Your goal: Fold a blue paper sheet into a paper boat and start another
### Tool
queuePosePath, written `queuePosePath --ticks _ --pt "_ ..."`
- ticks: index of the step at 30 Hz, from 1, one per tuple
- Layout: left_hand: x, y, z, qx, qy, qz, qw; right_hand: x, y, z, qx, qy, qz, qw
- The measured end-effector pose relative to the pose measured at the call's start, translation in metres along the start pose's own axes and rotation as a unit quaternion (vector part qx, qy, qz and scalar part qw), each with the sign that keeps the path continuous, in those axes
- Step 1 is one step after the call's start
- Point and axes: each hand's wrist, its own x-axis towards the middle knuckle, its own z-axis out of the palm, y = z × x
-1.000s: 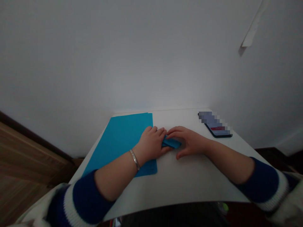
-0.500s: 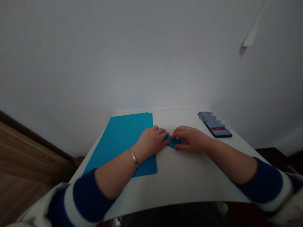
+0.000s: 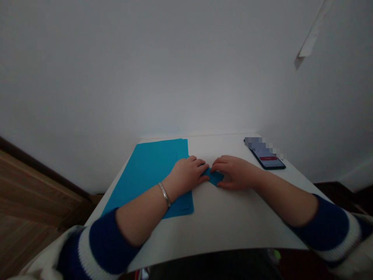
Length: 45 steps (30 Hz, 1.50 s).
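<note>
A small piece of folded blue paper [image 3: 215, 177] lies on the white table between my two hands. My left hand [image 3: 189, 173] is closed over its left end, fingers curled and thumb along the near edge. On the other side, my right hand [image 3: 233, 172] grips the right end between thumb and fingertips. Both ends of the paper are partly hidden under the fingers. Under my left wrist, which wears a silver bracelet [image 3: 164, 194], is a larger blue folder or sheet [image 3: 145, 171] lying flat.
A phone [image 3: 266, 155] with a lit screen rests near the right edge of the white table [image 3: 221, 225]. A pale wall [image 3: 186, 70] stands right behind the table. Wooden furniture [image 3: 29, 206] is at the left, below table height.
My right hand has shifted very slightly, with thumb and fingers a little closer together on the paper. Both hands otherwise keep their places.
</note>
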Motion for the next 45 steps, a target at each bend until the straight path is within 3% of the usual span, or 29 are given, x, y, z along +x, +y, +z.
queuePosePath --ticks 11,17,24,30,37,45 --pt "0.000 -0.001 0.000 -0.025 0.009 0.000 1.000 0.000 -0.002 -0.001 0.030 0.000 -0.010 1.000" --pt "0.002 -0.002 0.003 -0.001 0.016 -0.004 1.000 0.001 -0.003 0.001 0.051 0.016 0.054 0.997" --pt "0.004 -0.002 0.002 -0.017 0.020 -0.015 1.000 0.002 -0.002 0.004 0.015 0.009 0.067 0.998" --pt "0.000 0.001 -0.005 -0.088 0.050 -0.016 0.995 0.003 0.001 0.007 -0.012 0.015 0.078 0.997" --pt "0.001 -0.002 0.003 -0.148 0.028 0.011 0.989 0.003 0.002 0.008 -0.001 0.024 0.127 0.992" --pt "0.002 -0.004 0.000 -0.099 0.035 -0.023 0.994 0.005 -0.006 0.006 -0.030 0.021 0.173 0.984"
